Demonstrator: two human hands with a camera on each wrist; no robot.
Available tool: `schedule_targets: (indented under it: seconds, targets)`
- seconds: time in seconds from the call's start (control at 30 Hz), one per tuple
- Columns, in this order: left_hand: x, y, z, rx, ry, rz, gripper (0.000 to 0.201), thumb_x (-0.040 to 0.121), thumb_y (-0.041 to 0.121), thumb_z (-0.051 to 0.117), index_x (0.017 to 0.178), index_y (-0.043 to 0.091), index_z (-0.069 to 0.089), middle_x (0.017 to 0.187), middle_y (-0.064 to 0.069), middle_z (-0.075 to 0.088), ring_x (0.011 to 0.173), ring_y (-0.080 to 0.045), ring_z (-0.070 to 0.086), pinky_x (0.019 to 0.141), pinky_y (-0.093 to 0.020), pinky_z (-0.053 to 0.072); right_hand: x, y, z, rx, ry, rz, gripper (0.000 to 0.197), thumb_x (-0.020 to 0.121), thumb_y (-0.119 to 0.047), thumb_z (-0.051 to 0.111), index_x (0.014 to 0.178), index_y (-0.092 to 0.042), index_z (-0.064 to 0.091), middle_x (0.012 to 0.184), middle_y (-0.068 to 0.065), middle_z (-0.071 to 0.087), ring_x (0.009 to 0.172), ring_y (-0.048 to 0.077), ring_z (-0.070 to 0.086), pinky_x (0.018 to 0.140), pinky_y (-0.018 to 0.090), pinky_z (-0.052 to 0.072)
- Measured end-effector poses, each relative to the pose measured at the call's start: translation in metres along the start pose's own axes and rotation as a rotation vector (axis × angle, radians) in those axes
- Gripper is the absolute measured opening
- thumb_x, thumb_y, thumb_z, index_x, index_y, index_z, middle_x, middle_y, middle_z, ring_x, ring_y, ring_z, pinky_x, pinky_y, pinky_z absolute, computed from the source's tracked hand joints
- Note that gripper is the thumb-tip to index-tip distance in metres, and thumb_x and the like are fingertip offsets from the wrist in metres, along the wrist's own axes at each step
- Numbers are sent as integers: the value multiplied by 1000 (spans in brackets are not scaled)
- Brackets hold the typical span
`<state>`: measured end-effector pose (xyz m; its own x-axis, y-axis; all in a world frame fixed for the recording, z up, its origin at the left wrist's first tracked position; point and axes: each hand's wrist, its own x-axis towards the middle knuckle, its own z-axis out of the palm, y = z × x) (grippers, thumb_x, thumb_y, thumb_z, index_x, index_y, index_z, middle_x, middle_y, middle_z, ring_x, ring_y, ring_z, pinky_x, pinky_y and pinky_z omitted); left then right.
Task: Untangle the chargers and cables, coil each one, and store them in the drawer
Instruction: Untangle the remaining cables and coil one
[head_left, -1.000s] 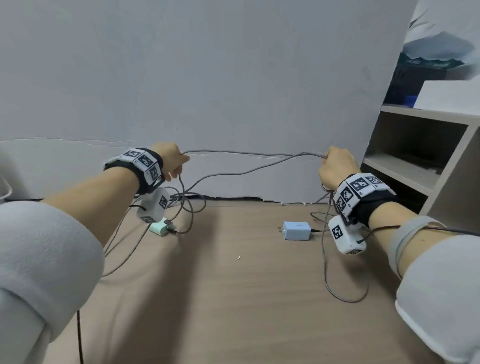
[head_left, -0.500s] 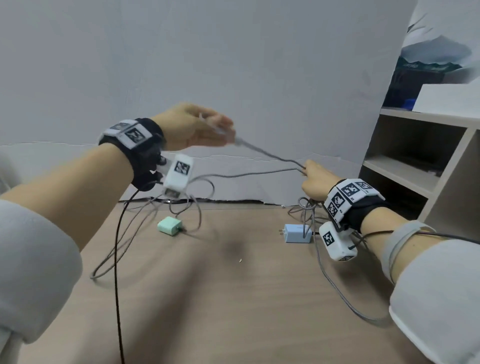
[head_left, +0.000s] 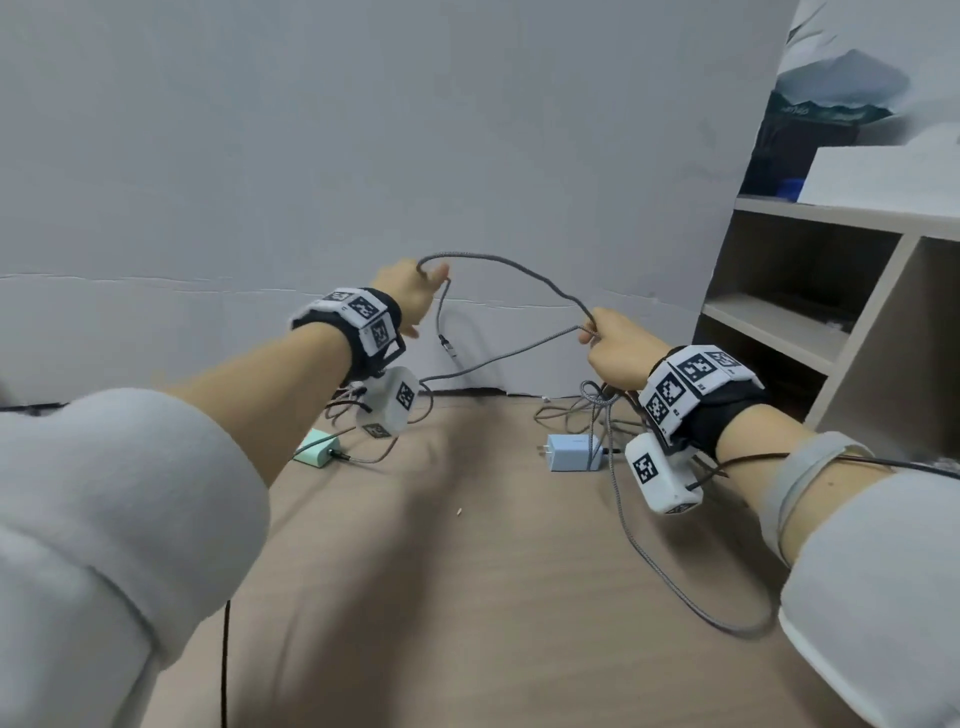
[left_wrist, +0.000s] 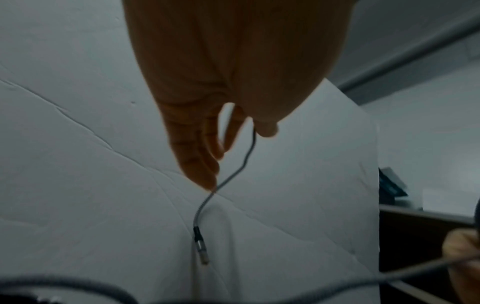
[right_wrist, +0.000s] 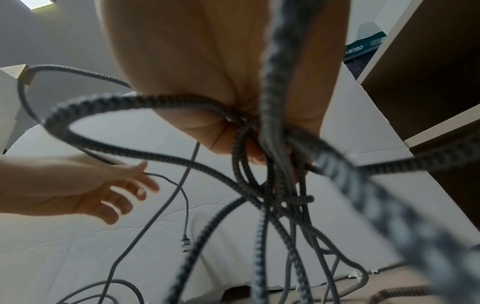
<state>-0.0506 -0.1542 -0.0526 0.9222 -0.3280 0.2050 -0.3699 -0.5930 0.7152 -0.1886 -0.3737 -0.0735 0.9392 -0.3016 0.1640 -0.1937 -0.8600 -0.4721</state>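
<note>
Nearest, gathered loops of the braided grey cable (head_left: 621, 512) bunched in the right hand (head_left: 618, 353), fist closed round them above the desk (head_left: 467, 597). Farther off, its free end pinched between thumb and fingers of the left hand (head_left: 410, 291), connector (left_wrist: 201, 250) dangling. Light, limp, probably springy. Best taken just behind the plug, never by the 2 chargers.
</note>
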Motion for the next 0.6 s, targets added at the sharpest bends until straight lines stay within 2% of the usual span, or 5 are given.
schedule_targets:
  seconds: [0.17, 0.27, 0.33, 0.43, 0.6]
  targets:
    - [-3, 8, 39, -3, -324, -219, 69, 103, 59, 32, 84, 5, 71, 69, -5, 63, 59, -20, 57, 56, -24, 51, -6, 1, -4, 0, -83, -7, 24, 97, 4, 34, 104, -12, 51, 83, 0, 46, 72, 16, 43, 58, 23, 35]
    - [-7, 16, 59, -22, -466, 54, 38, 102, 49, 49, 101, 18, 72, 98, 6, 71, 93, -16, 66, 88, -32, 54, -3, -1, -5, -3, -103, 33, 23, 98, 1, 37, 107, -13, 52, 83, -3, 46, 78, 18, 46, 59, 22, 34]
    - [-22, 28, 67, -146, -569, 126, 35, 104, 44, 49, 106, 16, 70, 92, 2, 70, 87, -17, 65, 94, -39, 53, 0, -4, -5, -10, -112, 78, 19, 99, -3, 41, 110, -13, 54, 85, 0, 50, 88, 24, 50, 66, 26, 38]
    - [-43, 44, 59, -106, -566, 248, 41, 103, 46, 50, 96, 13, 72, 67, 2, 46, 55, -13, 44, 55, -25, 45, 4, -9, -8, -42, -112, 158, 17, 100, -10, 47, 112, -3, 58, 97, 16, 59, 88, 30, 55, 74, 34, 42]
    - [-51, 51, 8, -225, -808, 218, 36, 104, 31, 53, 82, 7, 65, 56, 4, 27, 48, -12, 20, 44, -22, 18, 3, -15, -11, 12, -216, 157, 16, 87, -3, 58, 98, 5, 66, 98, 23, 74, 61, 23, 60, 56, 27, 46]
